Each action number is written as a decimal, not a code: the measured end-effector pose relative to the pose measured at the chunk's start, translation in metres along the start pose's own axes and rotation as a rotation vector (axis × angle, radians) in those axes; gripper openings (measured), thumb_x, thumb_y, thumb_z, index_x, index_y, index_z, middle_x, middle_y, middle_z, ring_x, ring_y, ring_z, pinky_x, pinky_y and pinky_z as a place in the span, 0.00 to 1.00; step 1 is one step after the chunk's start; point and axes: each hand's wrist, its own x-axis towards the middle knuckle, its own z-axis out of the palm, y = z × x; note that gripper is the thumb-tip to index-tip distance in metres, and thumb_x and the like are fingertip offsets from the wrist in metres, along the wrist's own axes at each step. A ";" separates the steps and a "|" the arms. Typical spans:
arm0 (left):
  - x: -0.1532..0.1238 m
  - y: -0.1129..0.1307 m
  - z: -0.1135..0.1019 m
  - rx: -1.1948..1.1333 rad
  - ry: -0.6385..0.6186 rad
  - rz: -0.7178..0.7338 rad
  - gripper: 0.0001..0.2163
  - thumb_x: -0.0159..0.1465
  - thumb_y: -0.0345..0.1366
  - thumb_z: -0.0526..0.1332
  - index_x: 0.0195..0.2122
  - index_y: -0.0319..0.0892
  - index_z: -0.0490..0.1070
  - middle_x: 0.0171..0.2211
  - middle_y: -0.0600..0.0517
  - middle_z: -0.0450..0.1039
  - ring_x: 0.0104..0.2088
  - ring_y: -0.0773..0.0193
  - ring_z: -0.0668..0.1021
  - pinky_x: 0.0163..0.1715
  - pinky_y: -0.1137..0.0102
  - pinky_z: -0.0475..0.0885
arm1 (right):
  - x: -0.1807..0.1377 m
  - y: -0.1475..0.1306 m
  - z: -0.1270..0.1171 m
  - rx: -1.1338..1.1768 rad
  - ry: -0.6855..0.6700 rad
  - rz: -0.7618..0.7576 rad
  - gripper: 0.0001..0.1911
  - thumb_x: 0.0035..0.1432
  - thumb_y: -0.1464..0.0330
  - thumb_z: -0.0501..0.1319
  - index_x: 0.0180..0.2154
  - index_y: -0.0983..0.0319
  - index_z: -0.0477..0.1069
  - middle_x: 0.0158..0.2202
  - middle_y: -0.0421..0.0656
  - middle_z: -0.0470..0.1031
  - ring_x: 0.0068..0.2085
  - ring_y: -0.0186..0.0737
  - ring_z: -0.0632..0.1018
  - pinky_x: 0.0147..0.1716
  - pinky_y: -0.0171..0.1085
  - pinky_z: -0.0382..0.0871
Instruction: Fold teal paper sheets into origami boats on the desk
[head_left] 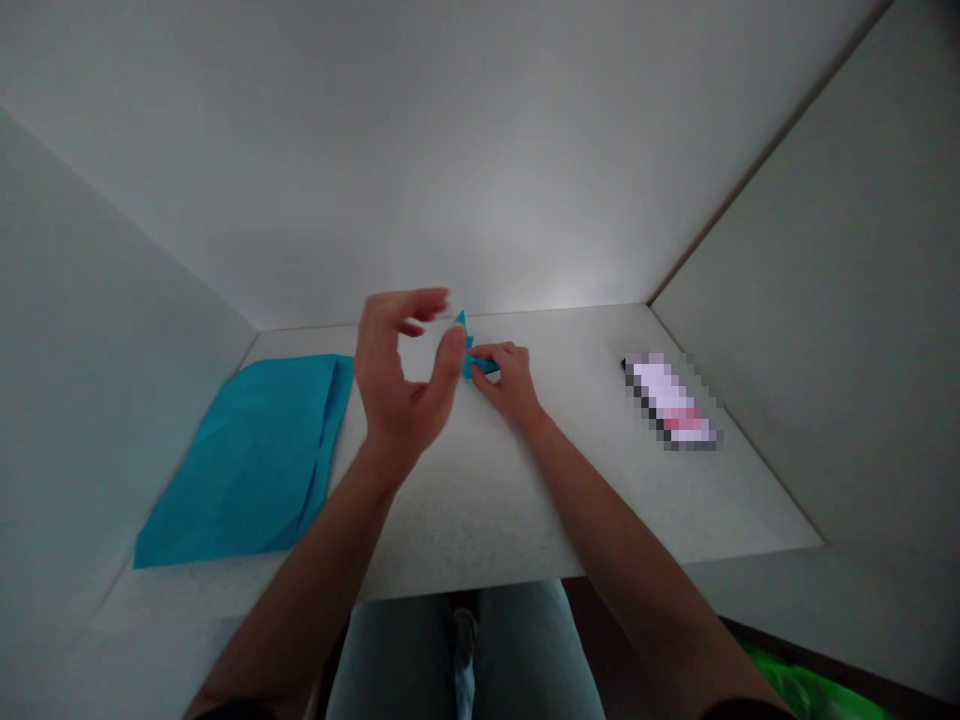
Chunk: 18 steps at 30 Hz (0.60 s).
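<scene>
A small piece of folded blue paper (468, 368) with a pointed tip is near the back of the white tabletop (465, 500). My right hand (510, 378) pinches its right side between thumb and fingers. My left hand (405, 365) is raised in front and to the left of it, fingers curved and apart from the thumb, with nothing between them. That hand hides part of the folded paper, so whether the thumb touches it I cannot tell.
Larger sheets of blue paper (255, 455) lie at the left of the tabletop. A phone (670, 400), blurred out, lies at the right. White walls (450, 150) close in the back and both sides. Something green (814, 685) shows below, lower right.
</scene>
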 end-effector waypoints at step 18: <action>-0.034 -0.127 0.026 -0.387 -0.085 -0.818 0.26 0.70 0.46 0.60 0.69 0.54 0.68 0.51 0.46 0.80 0.41 0.53 0.84 0.32 0.64 0.84 | -0.005 -0.006 0.006 0.055 -0.222 -0.251 0.17 0.74 0.52 0.62 0.52 0.55 0.82 0.45 0.45 0.87 0.47 0.47 0.83 0.56 0.49 0.65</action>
